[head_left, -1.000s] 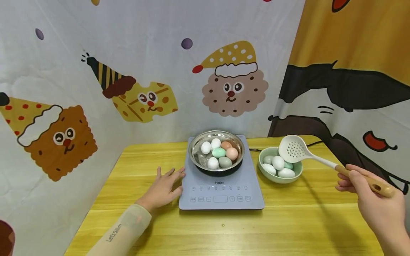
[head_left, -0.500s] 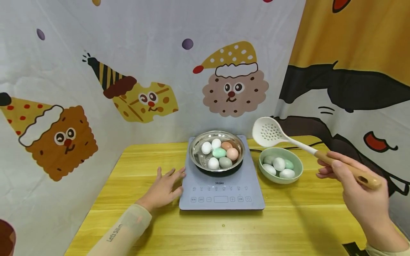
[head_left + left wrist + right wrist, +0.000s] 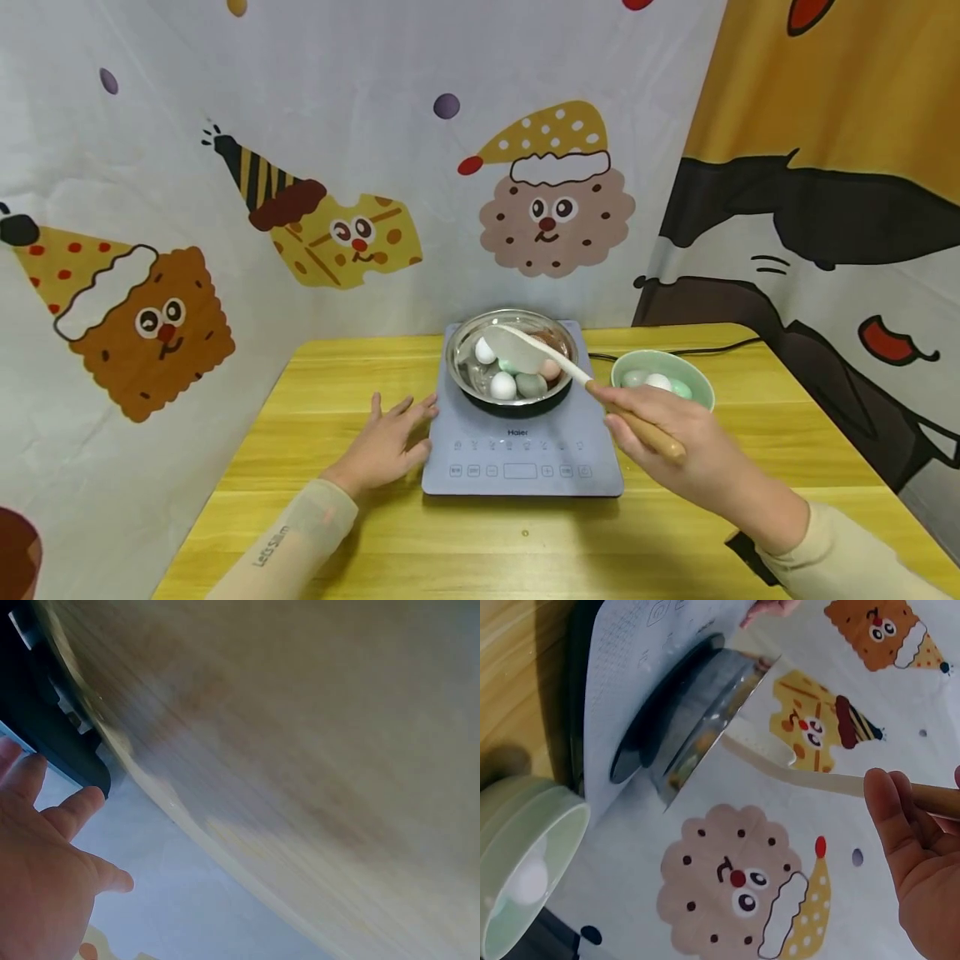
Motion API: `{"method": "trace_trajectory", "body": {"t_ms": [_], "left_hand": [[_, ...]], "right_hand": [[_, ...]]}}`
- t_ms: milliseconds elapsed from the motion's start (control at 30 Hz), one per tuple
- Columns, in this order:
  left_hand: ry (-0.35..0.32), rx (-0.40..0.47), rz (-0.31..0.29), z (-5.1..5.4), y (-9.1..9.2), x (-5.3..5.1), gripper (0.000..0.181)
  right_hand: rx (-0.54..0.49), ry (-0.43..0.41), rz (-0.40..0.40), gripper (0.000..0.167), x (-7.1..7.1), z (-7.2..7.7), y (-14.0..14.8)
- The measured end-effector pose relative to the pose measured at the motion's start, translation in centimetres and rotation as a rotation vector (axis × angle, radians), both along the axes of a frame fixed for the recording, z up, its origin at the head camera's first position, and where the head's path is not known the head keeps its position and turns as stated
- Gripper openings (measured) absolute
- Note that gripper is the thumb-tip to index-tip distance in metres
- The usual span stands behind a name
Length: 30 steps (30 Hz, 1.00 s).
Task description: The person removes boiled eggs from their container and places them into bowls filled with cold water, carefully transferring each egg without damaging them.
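In the head view my right hand grips the wooden handle of a white slotted skimmer. The skimmer's head is over the steel pan and hides some of the eggs in it. White, green, grey and brown eggs lie there, a white egg at the front. In the right wrist view the skimmer tips over the pan's rim. My left hand rests with fingers spread at the left edge of the induction cooker that bears the pan.
A pale green bowl with several eggs stands right of the cooker, partly behind my right hand. A black cable runs behind it. The wooden table ends at a patterned cloth.
My right hand has carried the skimmer leftward from above the green bowl to the pan and lowered its head there. My left hand has stayed at the cooker's edge.
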<state>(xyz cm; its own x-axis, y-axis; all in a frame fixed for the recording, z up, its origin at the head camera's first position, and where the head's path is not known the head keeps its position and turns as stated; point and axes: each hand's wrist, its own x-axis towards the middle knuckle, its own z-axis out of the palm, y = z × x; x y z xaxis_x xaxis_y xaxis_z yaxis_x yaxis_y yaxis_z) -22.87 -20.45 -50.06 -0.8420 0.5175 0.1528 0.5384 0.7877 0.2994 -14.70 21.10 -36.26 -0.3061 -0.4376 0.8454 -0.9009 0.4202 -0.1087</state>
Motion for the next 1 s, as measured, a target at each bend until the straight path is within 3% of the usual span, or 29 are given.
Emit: {"method": "trace_trajectory", "body": {"t_ms": [167, 333, 567, 733, 833, 900, 1000], "left_hand": [[-0.004, 0.015, -0.003, 0.2, 0.1, -0.1, 0.055], [0.001, 0.015, -0.003, 0.2, 0.1, -0.1, 0.054], [-0.018, 0.010, -0.001, 0.2, 0.1, 0.0, 0.054], [-0.018, 0.007, 0.001, 0.2, 0.1, 0.0, 0.054], [-0.028, 0.012, 0.001, 0.3, 0.1, 0.0, 0.054], [-0.034, 0.016, 0.001, 0.3, 0.1, 0.0, 0.054], [-0.034, 0.022, 0.000, 0.2, 0.1, 0.0, 0.054]], "right_hand": [[0.073, 0.038, -0.013, 0.041, 0.1, -0.2, -0.8], [0.101, 0.027, 0.039, 0.039, 0.4, -0.1, -1.8], [0.189, 0.123, 0.043, 0.036, 0.4, -0.3, -3.1], [0.174, 0.073, 0.054, 0.036, 0.4, -0.7, -2.9], [0.126, -0.049, 0.011, 0.033, 0.4, -0.9, -2.3], [0.050, -0.178, -0.026, 0.026, 0.3, -1.0, -1.9], [-0.178, -0.556, -0.020, 0.024, 0.1, -1.1, -1.2]]}}
